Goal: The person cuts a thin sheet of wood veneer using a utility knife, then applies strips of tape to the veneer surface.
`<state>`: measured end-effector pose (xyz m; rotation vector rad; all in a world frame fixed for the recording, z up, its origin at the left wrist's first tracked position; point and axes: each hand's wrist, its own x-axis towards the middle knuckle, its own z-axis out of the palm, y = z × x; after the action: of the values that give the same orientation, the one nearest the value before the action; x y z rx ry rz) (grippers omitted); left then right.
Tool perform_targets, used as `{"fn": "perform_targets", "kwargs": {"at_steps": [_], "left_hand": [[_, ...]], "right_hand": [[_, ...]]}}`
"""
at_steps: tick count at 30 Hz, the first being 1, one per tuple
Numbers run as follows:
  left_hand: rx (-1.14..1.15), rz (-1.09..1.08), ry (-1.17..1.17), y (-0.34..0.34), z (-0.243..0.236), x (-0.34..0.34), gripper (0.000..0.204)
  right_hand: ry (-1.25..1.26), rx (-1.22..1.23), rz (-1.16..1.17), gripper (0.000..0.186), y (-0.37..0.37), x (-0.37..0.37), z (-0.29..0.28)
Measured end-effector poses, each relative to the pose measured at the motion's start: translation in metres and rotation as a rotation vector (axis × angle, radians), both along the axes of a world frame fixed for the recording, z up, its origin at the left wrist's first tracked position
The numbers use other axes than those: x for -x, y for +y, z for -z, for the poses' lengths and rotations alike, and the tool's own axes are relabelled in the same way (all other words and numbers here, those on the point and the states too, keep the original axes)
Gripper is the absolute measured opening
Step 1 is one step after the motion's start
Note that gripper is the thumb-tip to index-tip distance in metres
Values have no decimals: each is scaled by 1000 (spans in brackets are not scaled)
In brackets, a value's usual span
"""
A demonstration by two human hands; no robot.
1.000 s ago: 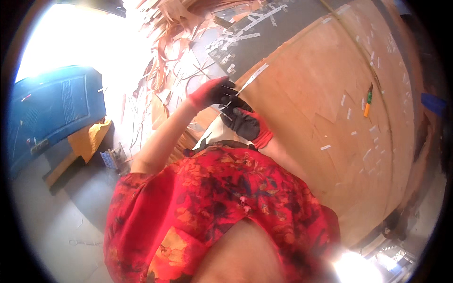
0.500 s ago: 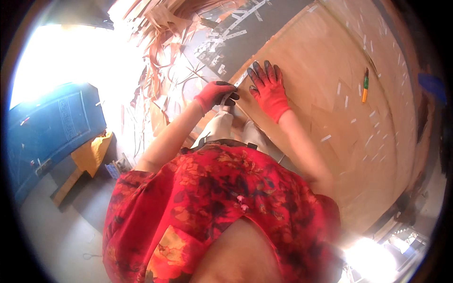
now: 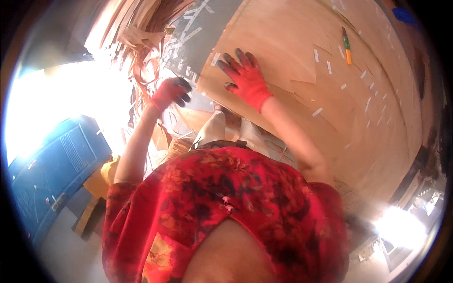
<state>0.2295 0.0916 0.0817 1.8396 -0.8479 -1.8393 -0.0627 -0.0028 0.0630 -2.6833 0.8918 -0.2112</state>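
My right hand (image 3: 246, 80), in a red glove with dark fingertips, lies flat with fingers spread on a large tan wood veneer sheet (image 3: 278, 42). A short white tape strip (image 3: 215, 59) lies on the sheet just beyond its fingertips. Off the sheet's left edge, my left hand (image 3: 172, 93) hangs in a matching glove, its fingers curled and slightly blurred. Whatever it may hold does not show clearly. Close by is a dark grey surface (image 3: 207, 28) with many white tape pieces stuck on it.
A knife-like tool (image 3: 347, 45) with a green and orange handle rests on the veneer, among scattered tape pieces. Brown veneer scraps (image 3: 141, 40) pile up at the far left. To the left stands a blue plastic container (image 3: 56, 165), with a yellow piece (image 3: 101, 179) beside it.
My left hand has drawn away leftward from the sheet's edge, where it held a narrow whitish strip. My right hand stays flat on the veneer. The whole view has shifted.
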Motion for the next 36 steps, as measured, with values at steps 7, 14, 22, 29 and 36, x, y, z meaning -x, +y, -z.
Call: {"fn": "perform_targets", "kwargs": {"at_steps": [7,14,22,29,36], "left_hand": [[92,150,406,7,-3,142,14],[65,179,407,-21,21,223,14],[93,142,501,-62,-17,277,17],[-74,-5,392,-58,26,294,22],[-108,-63,366,-51,50,293,19]], "right_hand": [[-196,100,710,59,89,184,10],[-134,-22,779,55,121,213,38],[-93,-59,777,60,118,220,43],[-19,-32,784,60,120,216,37],[-100,-47,756,55,108,214,22]]}}
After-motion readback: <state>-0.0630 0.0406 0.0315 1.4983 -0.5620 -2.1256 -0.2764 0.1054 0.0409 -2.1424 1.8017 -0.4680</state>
